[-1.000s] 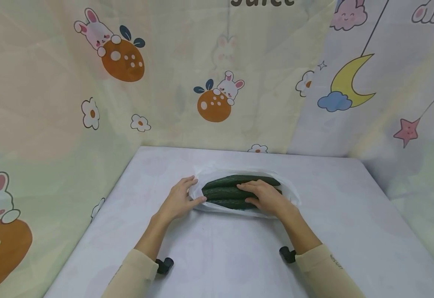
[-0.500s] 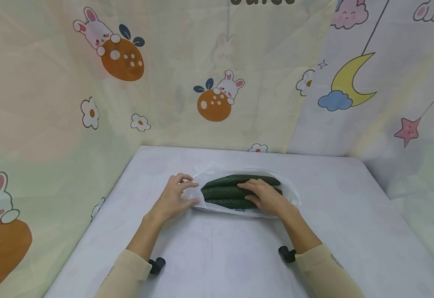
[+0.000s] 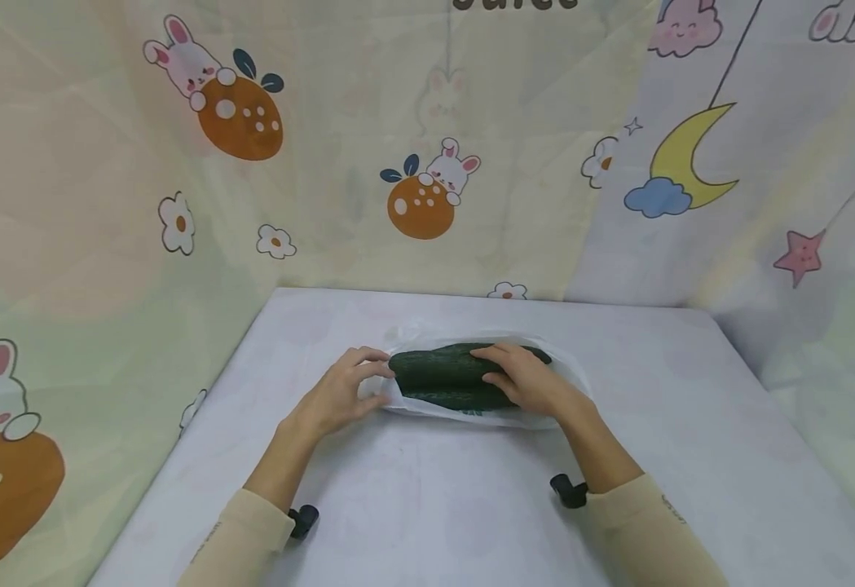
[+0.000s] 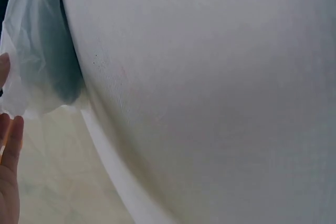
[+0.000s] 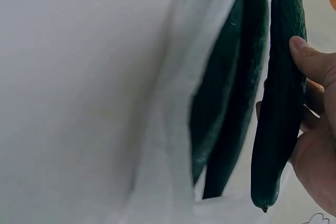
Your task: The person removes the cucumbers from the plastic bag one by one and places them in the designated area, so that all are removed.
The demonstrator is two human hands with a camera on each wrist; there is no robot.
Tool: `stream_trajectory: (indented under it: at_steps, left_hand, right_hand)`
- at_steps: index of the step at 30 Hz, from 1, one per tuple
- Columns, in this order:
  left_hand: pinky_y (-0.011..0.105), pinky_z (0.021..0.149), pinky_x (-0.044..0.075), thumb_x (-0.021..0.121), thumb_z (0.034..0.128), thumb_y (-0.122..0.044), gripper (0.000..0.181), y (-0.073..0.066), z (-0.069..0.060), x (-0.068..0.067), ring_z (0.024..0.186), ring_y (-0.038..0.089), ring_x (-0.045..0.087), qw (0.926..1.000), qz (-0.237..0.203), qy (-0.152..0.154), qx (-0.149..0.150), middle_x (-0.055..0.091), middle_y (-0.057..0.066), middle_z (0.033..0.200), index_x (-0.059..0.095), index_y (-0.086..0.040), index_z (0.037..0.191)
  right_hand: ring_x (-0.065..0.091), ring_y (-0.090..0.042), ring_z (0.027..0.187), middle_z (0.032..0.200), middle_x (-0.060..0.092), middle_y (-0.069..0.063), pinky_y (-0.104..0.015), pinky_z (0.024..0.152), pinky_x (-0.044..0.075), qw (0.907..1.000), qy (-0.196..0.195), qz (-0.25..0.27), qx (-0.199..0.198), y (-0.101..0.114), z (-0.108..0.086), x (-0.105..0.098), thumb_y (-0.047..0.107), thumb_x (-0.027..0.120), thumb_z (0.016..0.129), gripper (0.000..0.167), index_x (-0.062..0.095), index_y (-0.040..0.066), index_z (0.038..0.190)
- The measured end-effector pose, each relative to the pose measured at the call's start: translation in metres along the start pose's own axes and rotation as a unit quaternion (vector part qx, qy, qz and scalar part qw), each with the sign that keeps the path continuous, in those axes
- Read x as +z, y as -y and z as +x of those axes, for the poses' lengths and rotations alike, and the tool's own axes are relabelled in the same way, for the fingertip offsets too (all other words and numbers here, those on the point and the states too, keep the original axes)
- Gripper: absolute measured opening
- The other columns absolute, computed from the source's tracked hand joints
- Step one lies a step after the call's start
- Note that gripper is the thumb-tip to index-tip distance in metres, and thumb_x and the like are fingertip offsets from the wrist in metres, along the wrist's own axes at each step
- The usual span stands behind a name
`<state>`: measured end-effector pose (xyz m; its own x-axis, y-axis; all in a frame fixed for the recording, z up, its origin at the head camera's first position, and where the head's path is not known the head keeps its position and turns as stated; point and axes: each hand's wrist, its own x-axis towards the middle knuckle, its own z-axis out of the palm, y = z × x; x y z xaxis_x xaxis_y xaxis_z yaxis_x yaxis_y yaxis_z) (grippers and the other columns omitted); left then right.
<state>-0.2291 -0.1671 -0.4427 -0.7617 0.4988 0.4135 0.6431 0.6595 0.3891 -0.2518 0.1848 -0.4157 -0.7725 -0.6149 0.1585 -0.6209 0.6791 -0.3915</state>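
Note:
A cucumber [image 5: 278, 119] is gripped by my right hand [image 3: 530, 379], thumb on one side and fingers round the other. It is raised above the other cucumbers [image 5: 215, 124], which lie in an opened white plastic bag [image 3: 398, 401]. In the head view the held cucumber hides much of those beneath it. My left hand [image 3: 342, 391] is at the bag's left end, fingers and thumb spread apart, close to the held cucumber's left tip. In the left wrist view its fingertips [image 4: 16, 129] lie against the bag's edge.
The bag lies on a white-covered table [image 3: 412, 505]. Behind it hangs a printed cloth backdrop [image 3: 339, 147] with rabbits, flowers and a moon. A small black device [image 3: 302, 520] sits at the left wrist, another black device [image 3: 568, 491] at the right.
My right hand has taken hold of one cucumber and raised it, shifting its tip toward the left. My left hand has drawn back slightly to the left, its fingers lifting off the bag's end.

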Motion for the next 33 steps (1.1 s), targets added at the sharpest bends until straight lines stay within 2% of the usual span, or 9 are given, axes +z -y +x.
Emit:
stream_trajectory:
  at_steps: [6,9,15,24,29,33]
  left_hand:
    - [0.041,0.103,0.052,0.093,0.0773,-0.025,0.037,0.001,0.003,0.002,0.122,0.023,0.056,0.9998,0.015,0.009,0.007,0.063,0.004,0.13,0.076,-0.016,0.109]
    - [0.04,0.103,0.052,0.093,0.0767,-0.027,0.038,0.0,0.003,0.003,0.123,0.023,0.056,0.9996,0.019,0.021,0.0,0.062,0.004,0.131,0.076,-0.017,0.109]
    - [0.041,0.101,0.054,0.093,0.0767,-0.031,0.038,0.001,0.001,0.004,0.121,0.025,0.057,0.9991,0.024,0.034,-0.004,0.06,0.006,0.129,0.076,-0.018,0.108]
    - [0.043,0.1,0.055,0.094,0.0758,-0.031,0.04,0.004,0.003,0.007,0.12,0.026,0.058,0.9993,0.017,0.034,0.002,0.06,0.008,0.129,0.075,-0.018,0.109]
    - [0.044,0.099,0.055,0.093,0.0759,-0.03,0.041,0.006,0.003,0.004,0.12,0.026,0.058,0.9992,0.015,0.033,-0.015,0.058,0.007,0.13,0.075,-0.016,0.111]
    - [0.044,0.098,0.054,0.094,0.0751,-0.028,0.042,0.008,0.002,0.0,0.119,0.027,0.059,0.9992,0.009,0.033,-0.023,0.057,0.007,0.13,0.076,-0.015,0.111]
  right_hand:
    - [0.056,-0.033,0.131,0.139,0.06,-0.012,-0.053,0.11,0.045,0.9999,-0.003,-0.011,0.011,0.003,-0.004,-0.019,0.019,0.062,0.104,0.045,0.053,0.01,0.147]
    - [0.057,-0.032,0.127,0.136,0.061,-0.012,-0.053,0.108,0.047,0.9998,-0.007,-0.009,0.016,0.004,-0.007,-0.027,0.019,0.061,0.105,0.045,0.052,0.008,0.148]
    - [0.061,-0.031,0.122,0.132,0.062,-0.014,-0.051,0.104,0.051,0.9993,-0.036,0.007,0.011,0.0,-0.013,-0.035,0.018,0.058,0.106,0.044,0.051,0.002,0.147]
    - [0.055,-0.039,0.13,0.14,0.058,-0.021,-0.057,0.107,0.046,0.9969,-0.072,0.023,0.022,-0.02,-0.035,-0.051,0.018,0.053,0.108,0.044,0.048,-0.003,0.147]
    - [0.058,-0.038,0.12,0.135,0.058,-0.023,-0.058,0.1,0.049,0.993,-0.103,0.032,0.047,-0.033,-0.05,-0.058,0.017,0.052,0.109,0.043,0.047,-0.004,0.146]
    - [0.058,-0.035,0.113,0.132,0.058,-0.021,-0.055,0.096,0.048,0.9903,-0.125,0.033,0.051,-0.043,-0.06,-0.062,0.016,0.053,0.108,0.042,0.047,-0.003,0.145]
